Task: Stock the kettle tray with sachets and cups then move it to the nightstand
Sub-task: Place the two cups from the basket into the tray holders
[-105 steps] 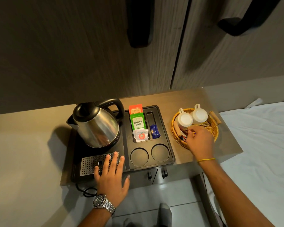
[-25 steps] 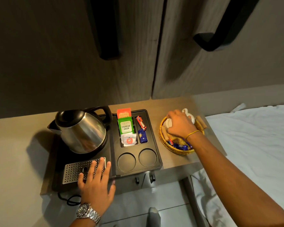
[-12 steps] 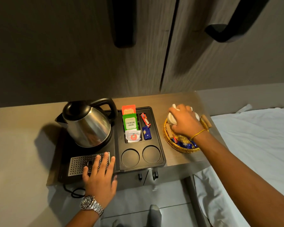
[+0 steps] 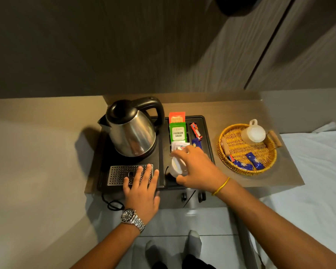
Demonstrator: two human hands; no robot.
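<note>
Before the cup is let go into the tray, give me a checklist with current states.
1. Right hand grips white cup: ok.
2. Cup over the left round recess of the tray: ok.
3. Cup seated flat: cannot tell, the hand covers it.
4. Left hand steadying tray at drip grate: ok.
5. Second cup moved over: not ok, it is in the basket.
6. Right recess clear: cannot tell, hidden.

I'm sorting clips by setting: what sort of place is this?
Probably a hotel guest room: a kettle on a tray with tea sachets, beside a white-sheeted bed.
</note>
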